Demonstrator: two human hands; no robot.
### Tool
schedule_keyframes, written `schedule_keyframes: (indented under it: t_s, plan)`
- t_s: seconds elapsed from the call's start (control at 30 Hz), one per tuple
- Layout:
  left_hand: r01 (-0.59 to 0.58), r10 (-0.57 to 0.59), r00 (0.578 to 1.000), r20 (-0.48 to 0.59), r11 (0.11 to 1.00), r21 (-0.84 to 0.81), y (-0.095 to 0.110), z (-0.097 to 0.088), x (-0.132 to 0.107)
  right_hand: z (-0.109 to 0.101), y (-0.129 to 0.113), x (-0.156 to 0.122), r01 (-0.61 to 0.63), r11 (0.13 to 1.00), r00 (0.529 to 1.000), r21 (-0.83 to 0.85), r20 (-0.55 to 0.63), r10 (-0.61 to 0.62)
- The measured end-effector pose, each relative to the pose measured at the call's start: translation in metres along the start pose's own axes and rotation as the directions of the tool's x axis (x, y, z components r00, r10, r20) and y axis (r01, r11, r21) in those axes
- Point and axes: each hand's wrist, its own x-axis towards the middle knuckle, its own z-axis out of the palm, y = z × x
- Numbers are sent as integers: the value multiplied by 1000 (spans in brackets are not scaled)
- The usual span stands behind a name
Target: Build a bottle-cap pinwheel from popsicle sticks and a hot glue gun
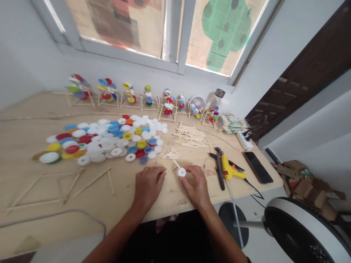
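Note:
Between the thumb and fingertips of my right hand [196,184] is a small white bottle cap [181,172], with a short wooden stick [177,164] standing out from it toward the back. My left hand [148,184] is closed in a pinch just to the left, and a thin wooden stick [171,171] runs out from its fingertips toward the cap. Both hands are low over the wooden table [170,199]. Short cut sticks [170,152] lie just beyond them, with a larger pile of sticks [190,135] behind.
Loose bottle caps [105,140] spread across the left middle. Stick frames [41,188] lie at front left. Small cap wheels on stick stands [131,96] line the wall. Right are a cutter [219,168], yellow glue gun [231,170], phone [257,167], power strip [244,141] and floor fan [298,230].

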Motion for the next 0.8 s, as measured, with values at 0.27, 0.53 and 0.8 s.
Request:
schedule_keyframes:
  t_s: [0.27,0.53,0.8]
  plan:
    - [-70,68,997,39,995,72,6,-4,0,-5,-2,-4,-52,999,996,12,-77,53]
    - [-169,169,986,-1,983,69,30,-5,68,-34,-5,-20,-90,993,967,79,-232,106]
    - [-234,232,972,-36,971,-54,61,23,137,-33,-7,-35,-121,985,965,120,-220,146]
